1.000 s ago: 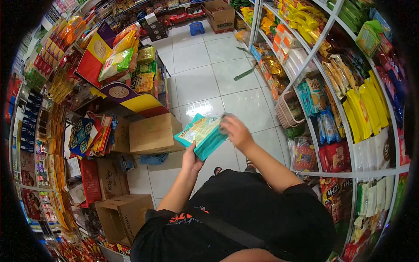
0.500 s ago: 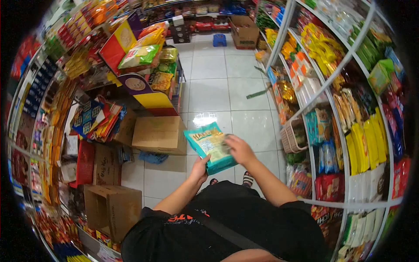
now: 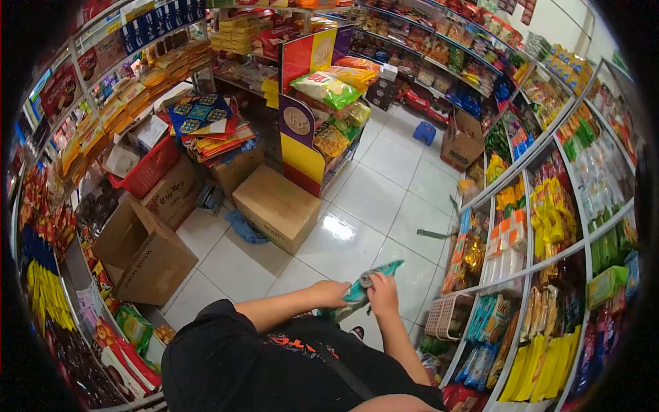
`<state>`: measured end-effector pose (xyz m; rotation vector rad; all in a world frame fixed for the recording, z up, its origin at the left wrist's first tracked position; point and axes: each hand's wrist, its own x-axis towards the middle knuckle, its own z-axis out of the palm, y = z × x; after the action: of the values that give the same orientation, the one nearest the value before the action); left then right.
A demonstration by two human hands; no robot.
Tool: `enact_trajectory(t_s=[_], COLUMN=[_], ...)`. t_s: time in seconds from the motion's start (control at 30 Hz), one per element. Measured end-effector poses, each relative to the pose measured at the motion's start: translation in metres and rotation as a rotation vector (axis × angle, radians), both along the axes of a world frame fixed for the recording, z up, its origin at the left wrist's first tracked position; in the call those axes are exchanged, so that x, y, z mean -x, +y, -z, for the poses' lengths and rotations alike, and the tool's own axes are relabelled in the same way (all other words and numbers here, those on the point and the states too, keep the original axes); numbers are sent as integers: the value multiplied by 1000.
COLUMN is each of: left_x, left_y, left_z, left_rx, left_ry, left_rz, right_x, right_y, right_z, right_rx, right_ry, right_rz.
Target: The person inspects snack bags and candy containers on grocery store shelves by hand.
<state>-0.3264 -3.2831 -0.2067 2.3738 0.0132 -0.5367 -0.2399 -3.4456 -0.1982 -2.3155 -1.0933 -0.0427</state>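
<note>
A turquoise snack packet [image 3: 390,268] is held in front of my body, tilted so that I see it nearly edge-on. My left hand [image 3: 331,294] grips its left side, fingers closed. At the packet's right part is my right hand [image 3: 382,295], closed around a small grey crumpled thing [image 3: 366,279], perhaps a cloth, pressed against the packet. The packet's lower part hangs near my black shirt, and its printed front is mostly hidden.
An open carton [image 3: 152,271] and a closed carton [image 3: 278,206] stand on the tiled floor at left. Stocked shelves [image 3: 549,261] with a pink basket [image 3: 447,317] line the right. A snack display [image 3: 302,144] and blue stool [image 3: 424,133] are ahead.
My view has turned left. The packet has gone from lying face-up to nearly edge-on, and my left hand has shifted along its side. The grey thing stays in my right hand.
</note>
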Motion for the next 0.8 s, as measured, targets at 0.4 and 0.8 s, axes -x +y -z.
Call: enact_trajectory(t_s=[0.4, 0.8], left_x=[12, 3], left_y=[12, -1], left_z=[1, 10], left_rx=[19, 25], left_ry=[148, 13], left_rz=[78, 91], right_x=[37, -33], right_y=[18, -42], right_z=[8, 16], right_rx=[50, 12], right_ry=[236, 39], right_rz=[-221, 398])
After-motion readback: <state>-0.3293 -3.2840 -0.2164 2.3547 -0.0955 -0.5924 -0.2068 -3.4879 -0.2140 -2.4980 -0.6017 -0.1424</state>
